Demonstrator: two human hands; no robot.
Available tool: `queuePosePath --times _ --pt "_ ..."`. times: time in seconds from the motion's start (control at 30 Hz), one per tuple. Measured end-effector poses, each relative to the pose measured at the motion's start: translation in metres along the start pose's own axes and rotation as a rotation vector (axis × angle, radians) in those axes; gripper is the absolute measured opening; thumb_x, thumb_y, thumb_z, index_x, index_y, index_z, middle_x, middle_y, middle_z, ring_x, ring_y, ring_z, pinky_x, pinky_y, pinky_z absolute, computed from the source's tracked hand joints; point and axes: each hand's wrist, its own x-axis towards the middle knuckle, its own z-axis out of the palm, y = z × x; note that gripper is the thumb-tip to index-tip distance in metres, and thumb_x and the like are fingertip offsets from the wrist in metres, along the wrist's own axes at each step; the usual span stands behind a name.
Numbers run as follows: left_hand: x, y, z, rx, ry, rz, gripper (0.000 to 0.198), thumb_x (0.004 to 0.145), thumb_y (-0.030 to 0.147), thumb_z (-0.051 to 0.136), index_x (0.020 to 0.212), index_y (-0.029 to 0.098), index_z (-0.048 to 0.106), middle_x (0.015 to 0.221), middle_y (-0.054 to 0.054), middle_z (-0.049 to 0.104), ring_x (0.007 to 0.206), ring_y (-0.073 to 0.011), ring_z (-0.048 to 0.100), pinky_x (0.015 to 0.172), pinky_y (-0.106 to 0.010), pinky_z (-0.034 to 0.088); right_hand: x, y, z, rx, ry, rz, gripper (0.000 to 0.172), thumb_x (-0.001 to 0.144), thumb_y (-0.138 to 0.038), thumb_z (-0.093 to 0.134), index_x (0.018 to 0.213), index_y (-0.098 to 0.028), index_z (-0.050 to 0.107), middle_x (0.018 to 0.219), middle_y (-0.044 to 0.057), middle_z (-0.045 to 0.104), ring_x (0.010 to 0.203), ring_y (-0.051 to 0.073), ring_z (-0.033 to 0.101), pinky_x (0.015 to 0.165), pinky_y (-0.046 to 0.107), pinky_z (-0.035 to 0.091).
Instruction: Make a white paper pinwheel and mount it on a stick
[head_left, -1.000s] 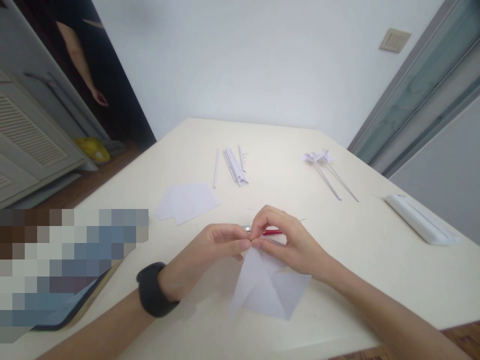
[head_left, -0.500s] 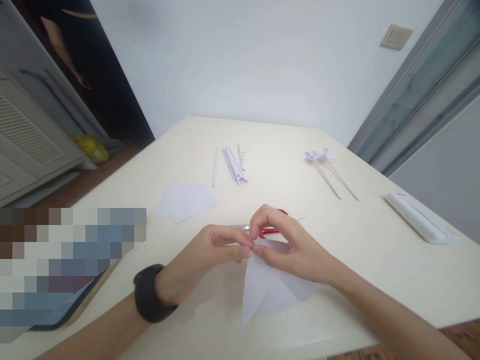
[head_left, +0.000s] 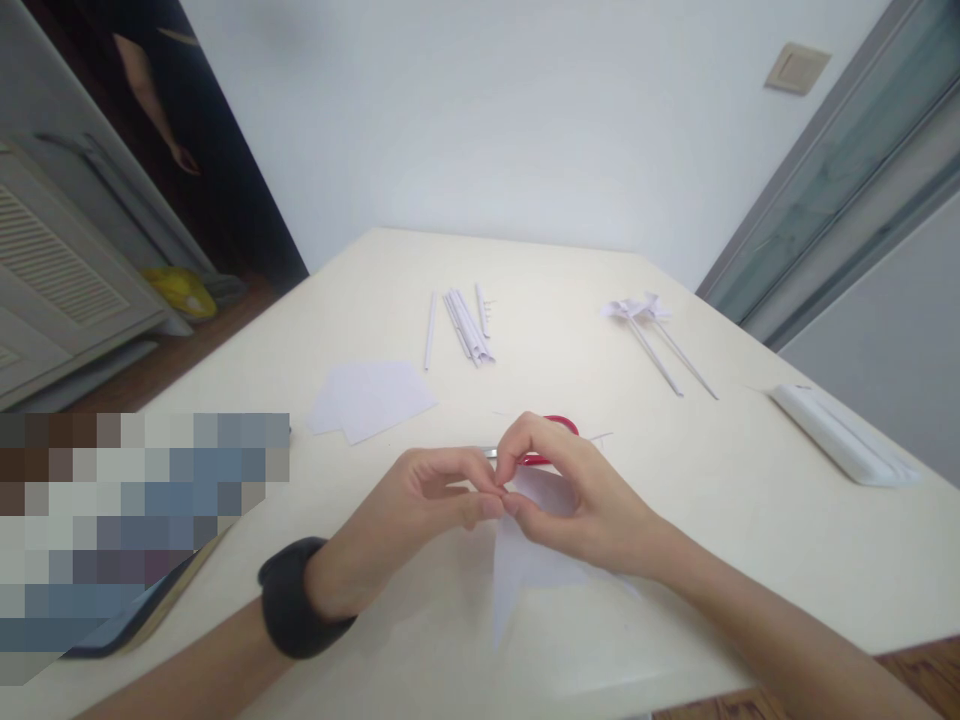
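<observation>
My left hand and my right hand meet fingertip to fingertip over the cream table, both pinching the top of a white paper sheet that hangs down between them. A black band is on my left wrist. Red-handled scissors lie on the table just behind my right hand, partly hidden by it.
A stack of white paper squares lies to the left. Rolled paper sticks lie further back, two paper pinwheels at the back right, a white box at the right edge. Another person stands in the far left doorway.
The paper has turned and narrowed under my hands; its lower part now hangs as a slimmer point. Both hands stayed in place, pinching its top.
</observation>
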Motion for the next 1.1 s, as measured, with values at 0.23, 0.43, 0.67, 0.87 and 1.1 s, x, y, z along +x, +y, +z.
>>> queuePosePath --times 0.23,0.43,0.67,0.87,1.1 --pt "0.000 0.001 -0.002 0.078 -0.023 0.075 0.019 0.077 0.018 0.065 0.060 0.018 0.059 0.068 0.004 0.053 0.066 -0.0100 0.047 0.060 -0.021 0.036 0.000 0.002 0.003 -0.003 0.016 -0.003 0.017 0.076 -0.008 0.055 0.089 -0.018 0.050 0.088 0.000 0.054 0.080 0.012 0.051 0.070 0.026 0.043" --pt "0.000 0.003 -0.005 0.124 -0.073 0.098 0.015 0.084 0.020 0.058 0.069 0.019 0.057 0.074 0.002 0.053 0.071 -0.0111 0.049 0.065 -0.022 0.038 0.002 0.006 -0.002 0.043 0.067 0.040 0.014 0.079 -0.009 0.054 0.088 -0.019 0.051 0.087 0.000 0.056 0.082 0.013 0.054 0.072 0.027 0.044" --pt "0.000 0.005 -0.004 0.131 -0.039 0.075 0.014 0.087 0.023 0.052 0.074 0.019 0.054 0.079 0.001 0.051 0.075 -0.0122 0.049 0.068 -0.023 0.037 0.005 0.012 -0.010 0.155 0.149 0.210 0.004 0.087 -0.017 0.049 0.087 -0.021 0.051 0.088 -0.001 0.055 0.085 0.012 0.056 0.074 0.026 0.045" --pt "-0.002 0.009 -0.002 0.146 0.121 0.037 0.016 0.087 0.028 0.052 0.074 0.019 0.054 0.078 0.001 0.053 0.074 -0.0133 0.049 0.068 -0.024 0.037 0.004 0.017 -0.018 0.231 0.065 0.384 0.018 0.088 -0.039 0.048 0.092 -0.022 0.053 0.090 0.001 0.055 0.076 0.012 0.053 0.057 0.021 0.041" --pt "0.000 0.007 -0.001 0.173 0.257 0.028 0.017 0.086 0.034 0.052 0.078 0.020 0.058 0.082 0.000 0.055 0.075 -0.0140 0.050 0.066 -0.024 0.040 0.003 0.022 -0.021 0.241 -0.084 0.453 0.019 0.084 -0.034 0.054 0.074 -0.017 0.052 0.072 0.000 0.049 0.063 0.010 0.046 0.051 0.020 0.036"
